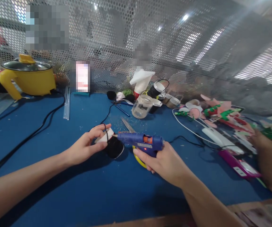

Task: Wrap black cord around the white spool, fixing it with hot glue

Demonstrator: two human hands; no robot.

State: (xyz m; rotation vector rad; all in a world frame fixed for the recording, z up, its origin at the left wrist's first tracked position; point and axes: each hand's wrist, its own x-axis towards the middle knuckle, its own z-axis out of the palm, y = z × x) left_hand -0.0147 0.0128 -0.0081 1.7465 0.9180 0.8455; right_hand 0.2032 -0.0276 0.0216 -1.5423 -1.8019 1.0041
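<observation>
My right hand (165,162) is closed round the grip of a blue glue gun (136,141), its small red light lit. The gun's nozzle points left and meets or nearly meets a small black-wrapped cup (115,147), tilted on its side. My left hand (88,142) pinches the cup at its white part (105,135), where a thin black cord (107,130) runs over the fingers. Whether the nozzle touches the cord or the cup I cannot tell. Scissors (127,125) with a yellow handle lie on the table, partly hidden behind the gun and my right hand.
On the blue table (79,192) stand a yellow electric pot (31,80) at left and a clear jar (142,107) at the back. A purple power strip (238,164), cables and paper flowers (218,112) lie at right, near another person's hand (265,142). A perforated metal screen rises behind.
</observation>
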